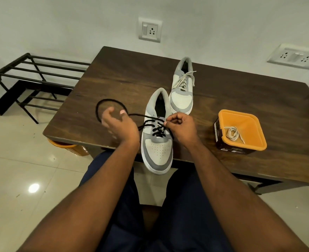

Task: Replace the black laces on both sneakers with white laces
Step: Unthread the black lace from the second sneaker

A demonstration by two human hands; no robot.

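Two grey-and-white sneakers are sitting on the wooden table (113, 73); we are unlacing the near sneaker (157, 146). Our right hand (182, 127) is pinching the soft, limp black lace (156, 128) at an eyelet, while our left hand (119, 124) is loosely curled around its free loop. No readable writing is showing.

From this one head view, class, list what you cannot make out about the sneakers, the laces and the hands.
- Left hand: whether its fingers hold the black lace is unclear; the hand's back hides them.
- Near sneaker: its eyelets on the right are hidden by the right hand.
- White lace in the orange tub: coiled up, so its ends are hard to trace.
- Far sneaker: its lace tips are too small to see.
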